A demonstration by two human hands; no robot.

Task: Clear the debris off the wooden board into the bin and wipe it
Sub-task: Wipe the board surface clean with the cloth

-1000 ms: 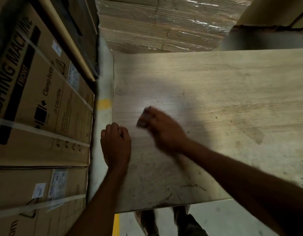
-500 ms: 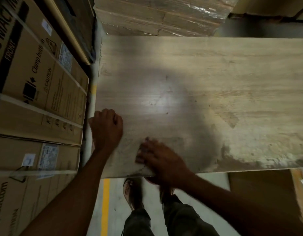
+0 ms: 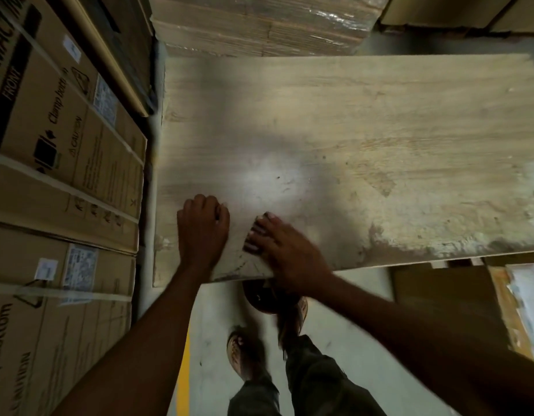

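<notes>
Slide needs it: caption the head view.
Right hand pressed flat at near edge of pale wooden board; curled left hand alongside.

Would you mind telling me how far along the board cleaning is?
No loose debris shows on the wooden board. In hand: the right hand presses what looks like a dark pad at the near edge, while the left hand rests fisted beside it. Left to do: pale smears along the near right edge.

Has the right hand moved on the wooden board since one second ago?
Yes. The right hand moved toward the near edge of the wooden board: a second ago it was well in from that edge, now it overlaps it.
</notes>
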